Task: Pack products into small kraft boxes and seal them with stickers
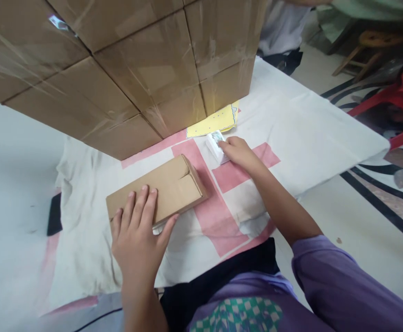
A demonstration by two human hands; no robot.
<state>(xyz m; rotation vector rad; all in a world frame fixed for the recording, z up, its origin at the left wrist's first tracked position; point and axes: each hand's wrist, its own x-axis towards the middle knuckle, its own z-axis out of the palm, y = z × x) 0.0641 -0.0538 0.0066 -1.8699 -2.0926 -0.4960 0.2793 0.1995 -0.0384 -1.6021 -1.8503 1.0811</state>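
My left hand (137, 230) lies flat with fingers stretched out on top of a small brown cardboard box (168, 184), thumb along its near edge. The box rests on a white cloth with pink squares (291, 133). My right hand (237, 151) reaches forward and its fingers close round a small white packet (215, 144) lying on the cloth. Just beyond that packet a yellow sheet of paper (215, 122) sticks out from under the big cartons.
A stack of large taped cardboard cartons (135, 69) fills the back left and overhangs the cloth. A red plastic chair (398, 101) and a wooden stool (370, 50) stand at the right on patterned floor. Another person's clothing (284, 27) shows at the top.
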